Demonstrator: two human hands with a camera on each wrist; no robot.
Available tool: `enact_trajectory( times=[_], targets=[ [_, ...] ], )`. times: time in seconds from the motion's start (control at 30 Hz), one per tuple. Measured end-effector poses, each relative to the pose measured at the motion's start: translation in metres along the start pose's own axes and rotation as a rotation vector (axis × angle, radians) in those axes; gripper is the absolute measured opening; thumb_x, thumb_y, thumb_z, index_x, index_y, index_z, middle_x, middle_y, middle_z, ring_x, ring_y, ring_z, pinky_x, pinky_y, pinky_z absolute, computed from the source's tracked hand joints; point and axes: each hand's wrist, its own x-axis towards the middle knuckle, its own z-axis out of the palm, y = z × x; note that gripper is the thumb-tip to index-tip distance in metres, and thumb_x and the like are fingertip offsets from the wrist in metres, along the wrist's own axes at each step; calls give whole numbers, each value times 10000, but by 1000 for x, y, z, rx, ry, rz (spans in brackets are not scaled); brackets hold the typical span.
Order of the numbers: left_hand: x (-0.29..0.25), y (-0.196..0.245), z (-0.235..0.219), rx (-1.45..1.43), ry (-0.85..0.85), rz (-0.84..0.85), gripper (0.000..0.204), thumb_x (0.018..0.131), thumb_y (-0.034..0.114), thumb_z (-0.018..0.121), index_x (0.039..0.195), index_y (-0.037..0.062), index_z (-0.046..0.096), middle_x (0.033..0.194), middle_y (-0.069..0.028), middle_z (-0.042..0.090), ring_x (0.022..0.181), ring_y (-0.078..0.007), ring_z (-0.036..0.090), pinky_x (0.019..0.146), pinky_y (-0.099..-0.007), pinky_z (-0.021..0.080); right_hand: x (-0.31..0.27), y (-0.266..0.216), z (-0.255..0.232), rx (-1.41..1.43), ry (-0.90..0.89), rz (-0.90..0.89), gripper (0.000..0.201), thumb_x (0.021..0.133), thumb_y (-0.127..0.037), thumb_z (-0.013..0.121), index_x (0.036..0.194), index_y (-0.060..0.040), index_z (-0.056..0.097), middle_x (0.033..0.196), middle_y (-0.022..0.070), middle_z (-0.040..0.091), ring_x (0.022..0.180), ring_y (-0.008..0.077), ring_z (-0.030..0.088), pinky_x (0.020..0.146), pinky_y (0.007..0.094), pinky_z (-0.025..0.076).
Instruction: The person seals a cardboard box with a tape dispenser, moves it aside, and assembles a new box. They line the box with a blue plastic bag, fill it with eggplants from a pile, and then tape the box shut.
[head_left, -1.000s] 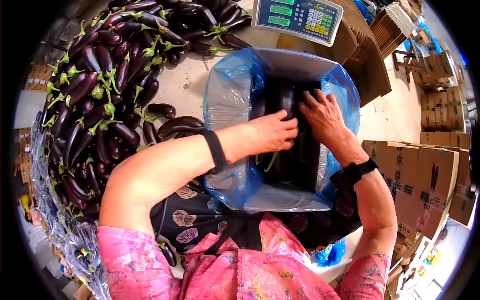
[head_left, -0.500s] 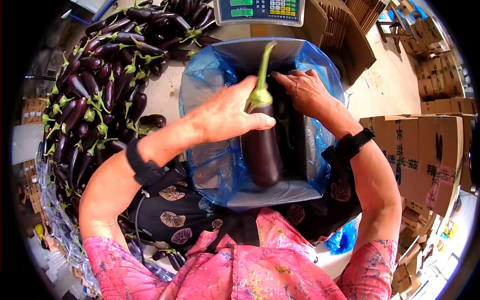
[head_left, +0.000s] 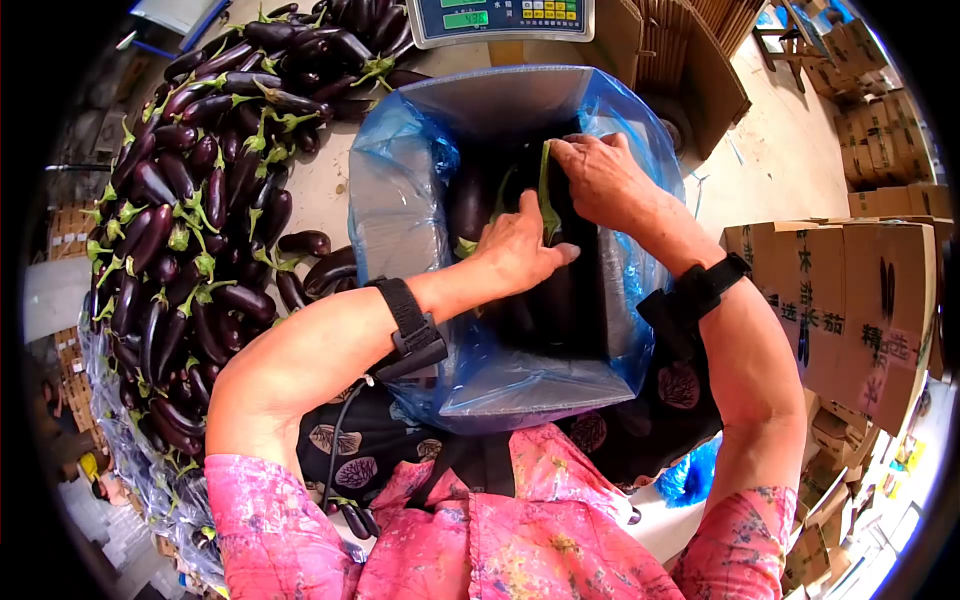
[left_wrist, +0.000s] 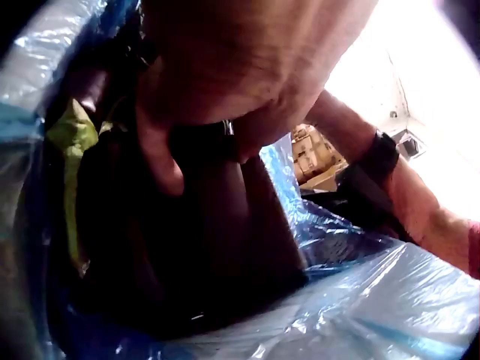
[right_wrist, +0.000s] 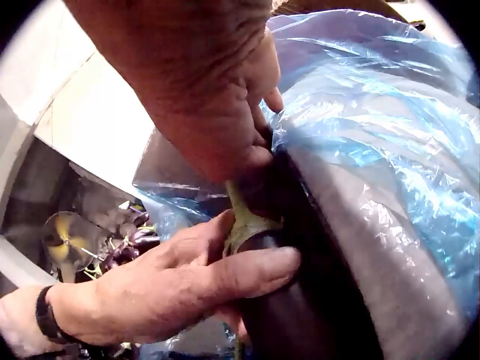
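**Because the fit is close, bruises and tears look the likeliest trouble**

While the left hand (head_left: 515, 250) curls partway round the top of a dark eggplant (right_wrist: 281, 322), its thumb lies across the shoulder just below the green cap (right_wrist: 253, 225). The right hand (head_left: 605, 180) comes in from the other side with bent fingers; they meet the tip of the stem (head_left: 546, 180), but whether they pinch it cannot be told. The eggplant is down inside the lined box (head_left: 530, 388), stem toward the far wall, its lower end lost in shadow.

That stem seems the weak part: a hard push from the right fingers could snap it or drive it into a neighbour's skin. Other eggplants (head_left: 470, 205) lie close on the left, and forcing this one against them could scuff both.

The blue plastic liner (right_wrist: 360, 105) stands wrinkled round the rim, so a stem, or the left wrist device (head_left: 425, 345), could catch and tear it. The cable (head_left: 340, 425) below that device might snag likewise.

Farther out, a heap of eggplants (head_left: 190, 240) spreads at left; a wide swing of the left arm (head_left: 310, 350) could set some rolling.
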Motion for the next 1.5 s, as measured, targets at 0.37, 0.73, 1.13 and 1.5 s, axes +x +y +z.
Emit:
enact_trajectory(
  times=[0.37, 0.73, 1.13, 1.5],
  targets=[
    [-3, 4, 17, 71, -59, -30, 1026, 828, 461, 706, 1464, -117, 146, 1136, -361, 618, 1076, -499, 609, 985, -485, 466, -2, 27, -15, 283, 419, -121, 196, 765, 7, 617, 958, -23, 628, 924, 170, 661, 963, 378, 613, 831, 445, 489],
    [0, -7, 17, 62, -202, -33, 638, 854, 446, 720, 1102, -128, 593, 968, -311, 680, 988, -428, 668, 898, -472, 518, -2, -3, 21, -181, 113, -77, 464, 787, -50, 639, 1243, -57, 555, 1337, 139, 571, 1215, 300, 551, 1000, 432, 376],
    [-192, -180, -251, -655, 471, 130, 565, 969, 406, 615, 1385, 44, 494, 1189, -143, 645, 1061, -209, 639, 911, -327, 523, -12, -21, 41, -355, 132, -362, 360, 812, -38, 553, 1165, -22, 621, 1406, 180, 516, 1313, 352, 466, 1054, 459, 386],
    [-476, -502, 83, -1213, 1179, -918, 248, 902, 153, 664, 1136, 74, 637, 932, -77, 687, 790, -198, 681, 693, -326, 572, -16, -47, 30, -372, -120, -288, 385, 914, -188, 607, 1244, 8, 581, 1446, 226, 459, 1341, 413, 405, 1084, 512, 342]
  ],
)
